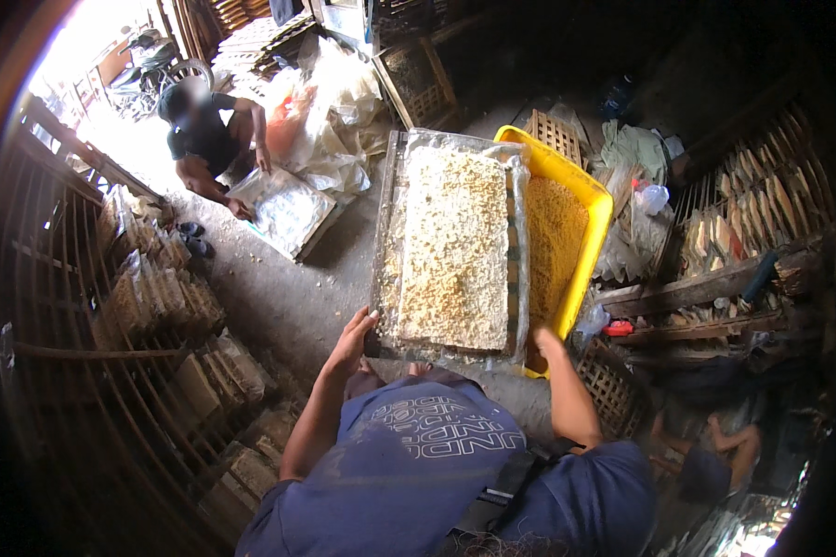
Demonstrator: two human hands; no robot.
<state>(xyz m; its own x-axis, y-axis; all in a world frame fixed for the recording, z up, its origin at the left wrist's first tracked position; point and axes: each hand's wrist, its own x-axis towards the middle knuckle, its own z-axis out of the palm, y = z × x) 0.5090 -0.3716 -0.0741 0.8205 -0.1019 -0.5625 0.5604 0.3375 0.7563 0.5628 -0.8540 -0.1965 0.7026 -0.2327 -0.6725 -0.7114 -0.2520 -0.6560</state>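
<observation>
Cream and yellow bits [455,251] in a thick, flat bed on the tray [390,213], right in front of the blue shirt [409,446]. At the near left corner of the tray, the left hand [348,342], half open, with fingertips up against the edge. Cannot tell whether gripping that corner or only touching. Over by the near right corner, at the near end of the yellow tub [567,179], the right hand [548,343], curled and a bit blurry. Cannot tell what, if anything, inside the curled fingers. Inside the tub, just right of the tray, lots of small orange-yellow grains [555,227]. Farther off to the left, a co-worker [200,130], bent low, with hands [241,208] on a pale, flat board [283,212]. Beside the board, clear bags [344,107] in a heap. Down past the tub, a brown basket [611,395]. Along the left side, wrapped packs [158,292] in rows.
</observation>
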